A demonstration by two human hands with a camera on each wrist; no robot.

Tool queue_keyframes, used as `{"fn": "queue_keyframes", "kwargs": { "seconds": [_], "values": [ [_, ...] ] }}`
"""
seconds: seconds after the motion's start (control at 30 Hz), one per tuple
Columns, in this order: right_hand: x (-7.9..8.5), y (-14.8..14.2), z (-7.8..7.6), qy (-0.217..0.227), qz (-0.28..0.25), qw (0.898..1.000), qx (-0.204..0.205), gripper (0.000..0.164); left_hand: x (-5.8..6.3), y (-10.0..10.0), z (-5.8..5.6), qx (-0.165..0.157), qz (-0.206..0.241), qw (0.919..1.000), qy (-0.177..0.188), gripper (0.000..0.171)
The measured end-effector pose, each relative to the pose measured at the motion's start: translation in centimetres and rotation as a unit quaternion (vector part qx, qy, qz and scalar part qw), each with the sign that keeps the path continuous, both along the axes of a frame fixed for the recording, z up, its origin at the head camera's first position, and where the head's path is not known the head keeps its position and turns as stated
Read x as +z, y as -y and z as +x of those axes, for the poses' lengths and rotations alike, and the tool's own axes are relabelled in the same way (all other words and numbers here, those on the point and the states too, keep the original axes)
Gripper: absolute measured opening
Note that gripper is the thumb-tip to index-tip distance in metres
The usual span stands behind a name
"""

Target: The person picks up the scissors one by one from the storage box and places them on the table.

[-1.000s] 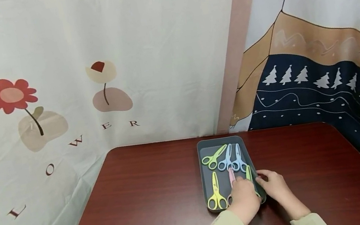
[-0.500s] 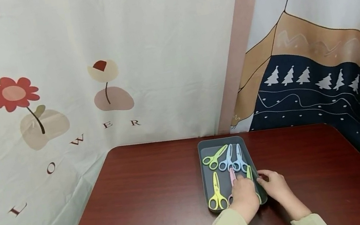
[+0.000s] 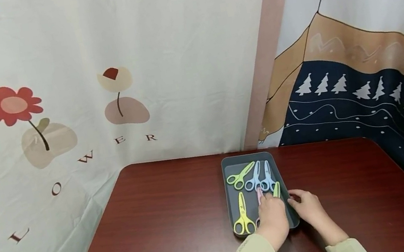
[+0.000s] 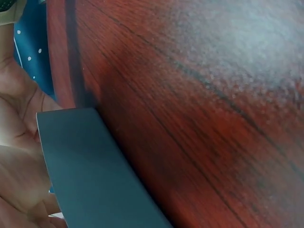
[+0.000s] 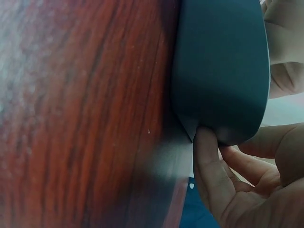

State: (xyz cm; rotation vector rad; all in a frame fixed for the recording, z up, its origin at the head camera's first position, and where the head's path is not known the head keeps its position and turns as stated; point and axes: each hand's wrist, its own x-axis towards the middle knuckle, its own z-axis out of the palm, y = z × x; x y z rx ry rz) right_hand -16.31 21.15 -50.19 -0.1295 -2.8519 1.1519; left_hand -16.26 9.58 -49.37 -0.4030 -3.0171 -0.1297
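A dark grey tray (image 3: 236, 203) holds several small scissors. My left hand (image 3: 273, 219) reaches into its near right part, fingers curled down round the handle end of green scissors (image 3: 276, 190), whose blades stick out beyond it. Pink scissors (image 3: 259, 194) lie beside, partly hidden under the same hand. Yellow scissors (image 3: 243, 213) lie to the left, blades pointing away. My right hand (image 3: 309, 211) holds the tray's right side; in the right wrist view its fingers (image 5: 206, 152) press the outer wall, with the thumb at the rim.
Lime scissors (image 3: 240, 177) and two pairs of blue scissors, one left (image 3: 254, 180) and one right (image 3: 267, 176), lie in the tray's far half. The tray stands on a reddish-brown table (image 3: 169, 217), near its back edge. A printed curtain (image 3: 185, 79) hangs behind.
The green scissors have shifted slightly away and tilted, and their handle loop, seen before, is now behind the left hand. That hand moved a little left; the right hand stays at the tray.
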Motion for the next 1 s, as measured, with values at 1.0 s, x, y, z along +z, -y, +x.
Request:
{"fn": "queue_keyframes", "kwargs": {
  "seconds": [1.0],
  "values": [
    [-0.13, -0.04, -0.12, -0.002, 0.001, 1.000, 0.000, 0.030, -0.23, 0.29, -0.81, 0.047, -0.064, 0.9959, 0.044, 0.049]
  ]
}}
